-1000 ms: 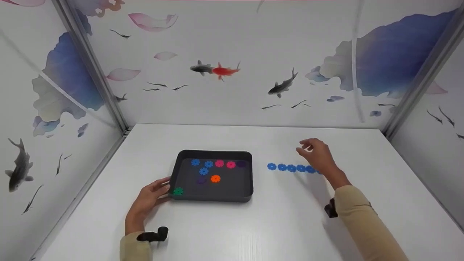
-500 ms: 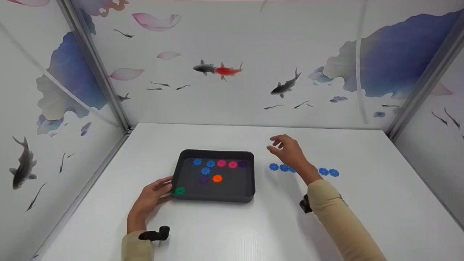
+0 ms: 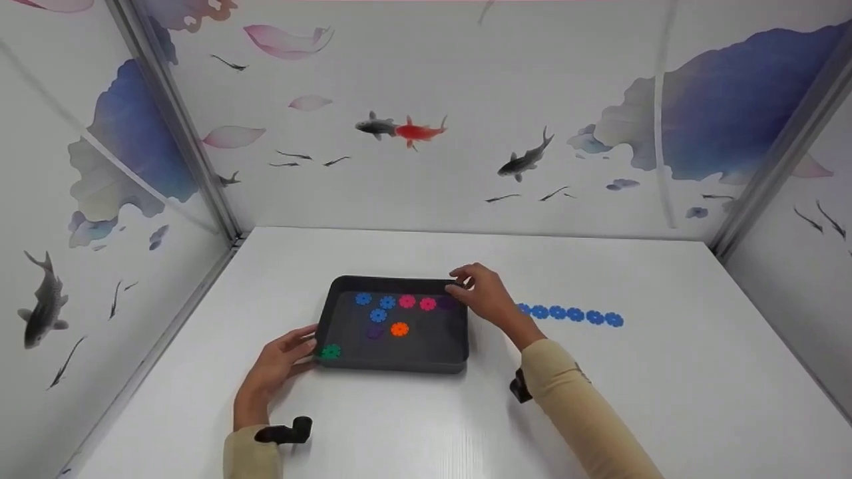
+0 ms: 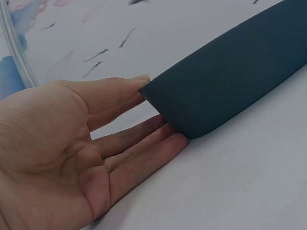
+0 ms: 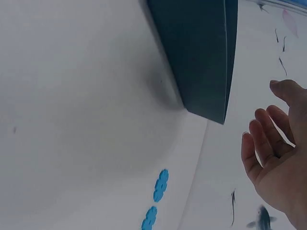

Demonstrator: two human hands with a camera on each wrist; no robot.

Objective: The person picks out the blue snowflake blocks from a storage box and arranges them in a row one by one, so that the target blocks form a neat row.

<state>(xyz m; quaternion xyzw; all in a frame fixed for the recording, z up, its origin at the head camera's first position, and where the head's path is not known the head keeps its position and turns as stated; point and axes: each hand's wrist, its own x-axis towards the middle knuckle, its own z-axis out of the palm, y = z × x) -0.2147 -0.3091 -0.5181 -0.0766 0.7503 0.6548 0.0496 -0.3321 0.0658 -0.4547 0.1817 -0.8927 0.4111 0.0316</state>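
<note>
A dark rectangular tray (image 3: 413, 359) on the white table holds several flower-shaped plastic discs: blue discs (image 3: 378, 315), pink discs (image 3: 407, 301), an orange disc (image 3: 399, 329), a green disc (image 3: 331, 350) and dim purple discs (image 3: 375, 331). My left hand (image 3: 276, 369) touches the tray's left side; in the left wrist view its thumb tip is at the rim and its fairly straight fingers meet the outer wall. My right hand (image 3: 489, 293) hovers over the tray's back right corner, fingers loosely bent, nothing between them. A row of blue discs (image 3: 576, 315) lies right of the tray, partly behind the right wrist.
White panels printed with fish and petals enclose the table at the back (image 3: 299, 186) and both sides. Metal posts (image 3: 180, 126) stand at the corners. Each wrist carries a small black camera (image 3: 293, 431).
My right hand has moved left from above the blue row to the tray's back right corner, uncovering the row's right end. The left hand has stayed at the tray's left side.
</note>
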